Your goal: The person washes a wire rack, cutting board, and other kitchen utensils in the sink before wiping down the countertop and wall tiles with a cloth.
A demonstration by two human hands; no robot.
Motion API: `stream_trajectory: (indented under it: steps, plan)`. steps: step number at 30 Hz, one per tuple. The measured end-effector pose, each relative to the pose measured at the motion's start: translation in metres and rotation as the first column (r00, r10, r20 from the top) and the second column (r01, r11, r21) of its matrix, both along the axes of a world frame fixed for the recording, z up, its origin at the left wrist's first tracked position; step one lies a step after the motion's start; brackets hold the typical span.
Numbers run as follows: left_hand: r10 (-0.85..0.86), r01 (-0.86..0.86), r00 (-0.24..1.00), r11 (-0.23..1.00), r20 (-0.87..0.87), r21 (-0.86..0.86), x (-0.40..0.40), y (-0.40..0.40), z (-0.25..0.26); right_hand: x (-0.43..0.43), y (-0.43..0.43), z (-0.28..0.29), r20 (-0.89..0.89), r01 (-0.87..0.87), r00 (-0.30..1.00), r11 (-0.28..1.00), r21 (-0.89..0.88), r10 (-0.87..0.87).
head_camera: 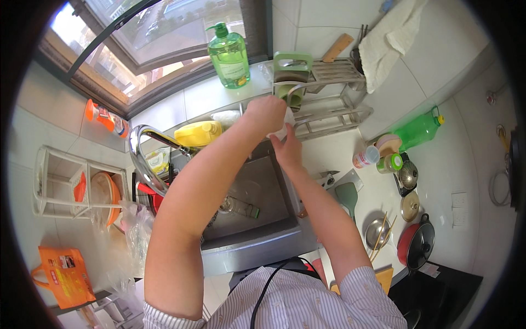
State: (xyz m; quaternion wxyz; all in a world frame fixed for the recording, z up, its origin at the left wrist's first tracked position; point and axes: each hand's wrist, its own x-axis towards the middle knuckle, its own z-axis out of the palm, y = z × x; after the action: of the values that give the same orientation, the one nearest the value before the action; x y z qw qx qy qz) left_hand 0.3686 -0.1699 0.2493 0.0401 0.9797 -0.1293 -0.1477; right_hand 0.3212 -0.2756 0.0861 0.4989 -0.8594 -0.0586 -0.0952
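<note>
Beyond the far right corner of the sink (263,185), my left hand (266,115) is closed in a fist around a white cloth or paper wipe (280,133). My right hand (287,151) pinches its lower edge between thumb and fingers. Just behind the hands is a metal dish rack (328,117) with a green holder (293,61) and a pale green cup (289,93). In the sink basin lies a clear glass container (240,207) with a green end, partly covered by my left forearm.
A chrome faucet (141,154) arches close to my left forearm. Behind the sink stand a yellow jug (198,133) and a green pump bottle (229,57). On the right counter are a grey-green spatula (347,194), a steel bowl (376,233) with chopsticks, and a lidded red pot (417,243).
</note>
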Motion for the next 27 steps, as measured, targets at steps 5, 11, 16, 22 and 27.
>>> stream_trajectory:
  steps: [5, 11, 16, 22, 27]
  plan:
    - [0.1, -0.028, 0.961, 0.963, 0.257, -0.267, -0.002, 0.041, 0.057, 0.035, 0.021, 0.013, -0.104, -0.037, 0.994, 0.964, -0.264, 0.01]
    - [0.141, -0.003, 0.881, 0.957, 0.452, -0.291, -0.06, 0.078, 0.131, 0.091, 0.05, 0.01, -0.257, -0.239, 0.957, 0.869, -0.434, 0.135]
    - [0.149, 0.049, 0.817, 0.945, 0.557, -0.325, -0.093, 0.099, 0.136, 0.116, 0.061, -0.008, -0.364, -0.468, 0.875, 0.749, -0.469, 0.319]
    - [0.247, -0.016, 0.86, 0.888, 0.446, -0.46, -0.106, 0.097, 0.142, 0.097, 0.064, -0.04, -0.206, -0.238, 0.959, 0.948, -0.209, 0.196]
    - [0.229, -0.021, 0.895, 0.88, 0.384, -0.475, -0.086, 0.094, 0.128, 0.047, 0.049, -0.01, -0.168, -0.188, 0.973, 0.965, -0.18, 0.158]
